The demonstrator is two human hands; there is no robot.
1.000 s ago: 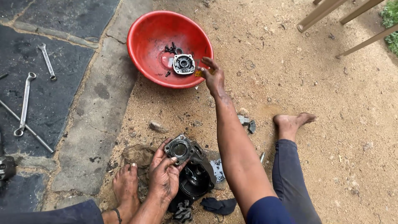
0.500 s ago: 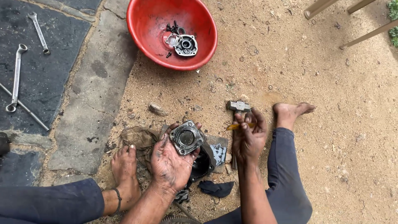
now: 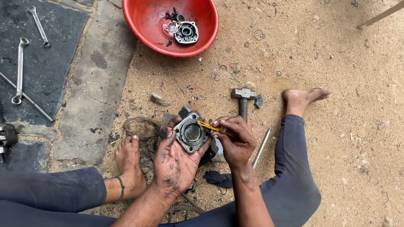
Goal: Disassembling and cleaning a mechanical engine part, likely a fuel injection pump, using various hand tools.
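My left hand (image 3: 174, 162) cradles a greasy square metal housing (image 3: 191, 133) with a round bore, held face up above the sandy ground between my legs. My right hand (image 3: 235, 141) pinches a small yellow tool (image 3: 208, 125), and its tip rests on the housing's right edge. A darker machine part (image 3: 208, 153) lies under the housing, mostly hidden. Both hands are smeared with grease.
A red bowl (image 3: 143, 25) with a round metal part (image 3: 186, 32) and small bits sits at the top. A hammer (image 3: 243, 100) and a metal rod (image 3: 261, 147) lie to the right. Wrenches (image 3: 19, 69) rest on dark slabs at the left. A cloth (image 3: 143, 128) lies near my left foot.
My right hand came back from the red bowl to the housing, holding the yellow tool, and now touches it to the housing's edge. The view has tilted downwards.
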